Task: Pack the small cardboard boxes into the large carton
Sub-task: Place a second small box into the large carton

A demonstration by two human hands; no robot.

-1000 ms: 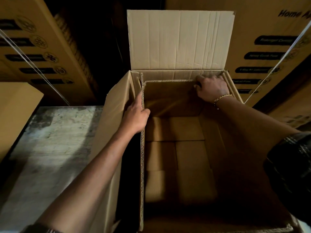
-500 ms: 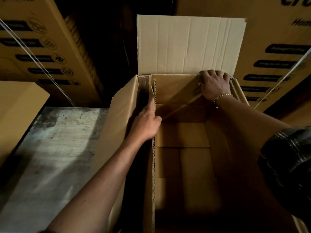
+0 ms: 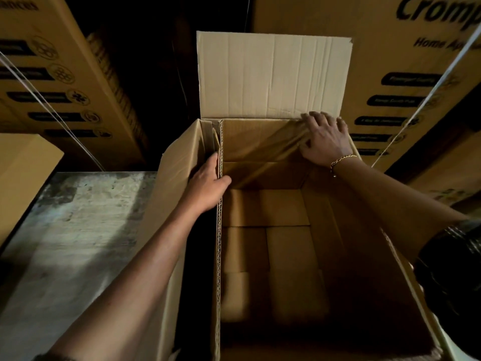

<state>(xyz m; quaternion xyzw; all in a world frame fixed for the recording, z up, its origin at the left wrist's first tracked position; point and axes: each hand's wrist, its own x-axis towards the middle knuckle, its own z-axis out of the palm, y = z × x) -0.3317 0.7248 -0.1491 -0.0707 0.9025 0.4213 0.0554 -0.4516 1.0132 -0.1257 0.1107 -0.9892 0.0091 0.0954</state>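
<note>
Dim storeroom, printed cartons [image 3: 406, 100] behind the large carton [image 3: 260, 142]. Small cardboard boxes [image 3: 265, 207] line its floor, below the nearer left hand [image 3: 208, 183], whose fingers clasp its left wall. The right hand [image 3: 325, 139] has its fingers spread on its far wall.

Dim light leaves most of the room in shadow. A tall printed carton [image 3: 52, 82] leans across the upper left of the frame, with black labels and round icons on its side. Another [image 3: 406, 74] fills the upper right, its lettering blurred. A pale strap [image 3: 39, 100] crosses the left one and a second strap [image 3: 429, 92] the right. Between them, top centre, lies a black gap [image 3: 161, 61]. A worn grey surface [image 3: 73, 243] spreads over the lower left, lit in patches, beside a plain box [image 3: 23, 173] at the left edge.
</note>
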